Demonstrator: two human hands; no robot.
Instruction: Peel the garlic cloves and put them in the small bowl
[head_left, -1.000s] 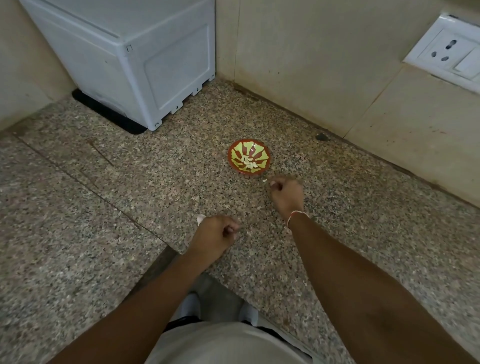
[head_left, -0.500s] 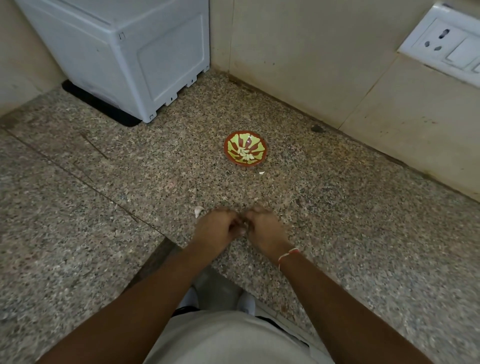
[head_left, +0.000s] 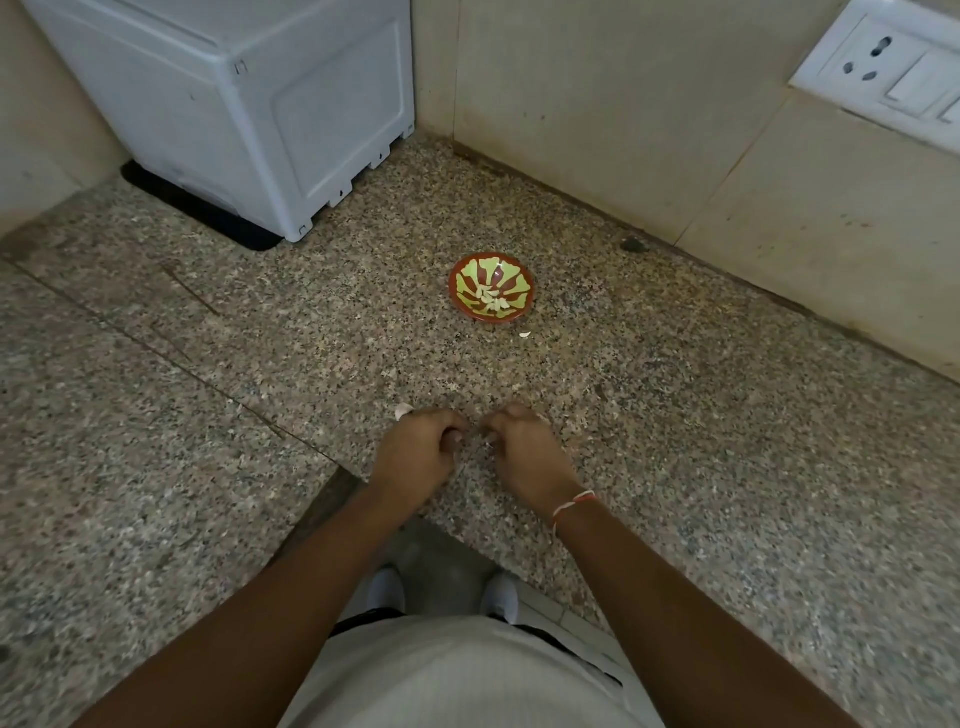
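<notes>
The small bowl (head_left: 491, 318), red-brown with a yellow-green pattern, stands on the granite counter with several peeled garlic cloves (head_left: 492, 300) in it. My left hand (head_left: 415, 454) is curled into a fist round a piece of garlic (head_left: 402, 411), whose white tip sticks out at the far side. Just to its right, my right hand (head_left: 524, 452) has its fingers curled and pinches something small and pale at the fingertips, mostly hidden. A narrow gap separates the two hands. Both are well in front of the bowl.
A white scrap of garlic (head_left: 525, 335) lies on the counter just in front of the bowl. A white appliance (head_left: 249, 114) fills the back left corner. Tiled wall runs behind, with a switch plate (head_left: 893, 78) at top right. The counter edge (head_left: 332, 483) lies beneath my forearms.
My right hand came back from beside the bowl to meet the left hand, leaving a white scrap by the bowl. The two hands have now drawn slightly apart.
</notes>
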